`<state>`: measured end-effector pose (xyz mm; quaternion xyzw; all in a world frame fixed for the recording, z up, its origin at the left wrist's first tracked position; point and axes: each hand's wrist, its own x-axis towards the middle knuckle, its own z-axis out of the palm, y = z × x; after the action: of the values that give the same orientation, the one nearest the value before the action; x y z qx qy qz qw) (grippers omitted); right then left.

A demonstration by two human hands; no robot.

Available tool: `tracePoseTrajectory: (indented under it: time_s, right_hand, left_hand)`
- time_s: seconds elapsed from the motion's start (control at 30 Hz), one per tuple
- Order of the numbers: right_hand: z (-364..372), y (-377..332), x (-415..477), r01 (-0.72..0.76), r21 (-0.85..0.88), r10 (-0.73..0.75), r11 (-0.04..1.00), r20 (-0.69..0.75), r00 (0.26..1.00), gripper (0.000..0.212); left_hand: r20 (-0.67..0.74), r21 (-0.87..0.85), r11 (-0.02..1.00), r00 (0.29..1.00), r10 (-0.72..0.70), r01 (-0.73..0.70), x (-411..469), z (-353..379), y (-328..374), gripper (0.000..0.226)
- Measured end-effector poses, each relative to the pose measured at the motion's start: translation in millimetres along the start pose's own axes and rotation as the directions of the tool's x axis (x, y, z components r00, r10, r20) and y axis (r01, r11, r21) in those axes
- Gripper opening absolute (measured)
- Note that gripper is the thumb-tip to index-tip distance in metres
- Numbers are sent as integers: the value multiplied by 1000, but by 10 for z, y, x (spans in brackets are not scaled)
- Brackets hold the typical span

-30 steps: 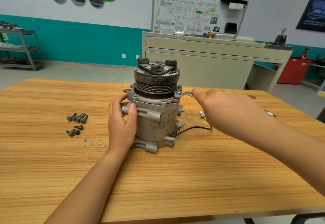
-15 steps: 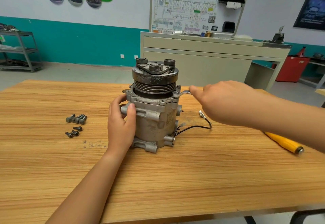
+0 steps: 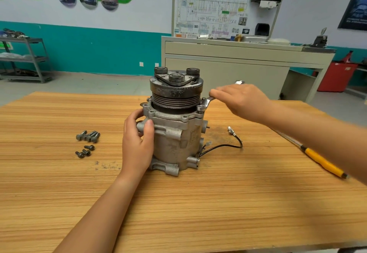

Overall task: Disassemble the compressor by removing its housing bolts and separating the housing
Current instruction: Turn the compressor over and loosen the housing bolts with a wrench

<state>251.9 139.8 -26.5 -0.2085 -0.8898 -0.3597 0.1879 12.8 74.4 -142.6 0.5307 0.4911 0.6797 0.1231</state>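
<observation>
Bracing compressor (image 3: 174, 143), right hand (image 3: 242, 101) on wrench (image 3: 206, 102)

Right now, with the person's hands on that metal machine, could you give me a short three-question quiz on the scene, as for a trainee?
1. True or false: the left hand grips the side of the compressor.
2. Where do the loose bolts lie? A) on the table, left of the compressor; B) on top of the compressor; C) on the floor.
3. Fill in: the right hand holds a ____ set on a bolt at the compressor's upper rim.
Key: 1 true; 2 A; 3 wrench.
</observation>
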Motion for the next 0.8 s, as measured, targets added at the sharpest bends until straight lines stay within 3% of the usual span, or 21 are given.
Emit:
tracePoseTrajectory:
  time_s: [0.07, 0.13, 0.23, 0.3, 0.4, 0.5, 0.67, 0.8]
  right_hand:
    - [115, -70, 37, -53, 52, 57, 997, -90, 994, 25]
    - [125, -119, 35, -230, 202, 259, 952, -131, 957, 16]
    - [-9, -169, -64, -468, 494, 579, 733, -91, 810, 25]
    - [-153, -239, -157, -480, 560, 602, 675, -43, 797, 29]
    - [-401, -445, -310, -417, 394, 488, 819, -97, 867, 36]
    - [-606, -644, -465, -380, 239, 402, 894, -49, 914, 38]
    - [-742, -755, -432, -512, 125, 483, 850, 203, 852, 47]
    - [-676, -722, -315, -500, -63, 491, 864, 332, 806, 50]
  left_hand:
    - [3, 6, 1000, 1000, 11, -11, 0, -5, -9, 40]
    - [8, 9, 1000, 1000, 14, -14, 3, -6, -9, 40]
    - [-6, 23, 1000, 1000, 20, -20, -4, 0, 7, 40]
    - [-28, 47, 999, 999, 26, -25, -10, 8, 14, 40]
    - [-58, 56, 997, 997, 57, -54, -22, 14, 31, 39]
    - [-72, 99, 992, 994, 84, -76, -22, 5, 29, 48]
    - [-22, 113, 982, 988, 155, -152, -35, -18, 35, 51]
    - [72, 136, 973, 981, 179, -188, -51, -12, 33, 55]
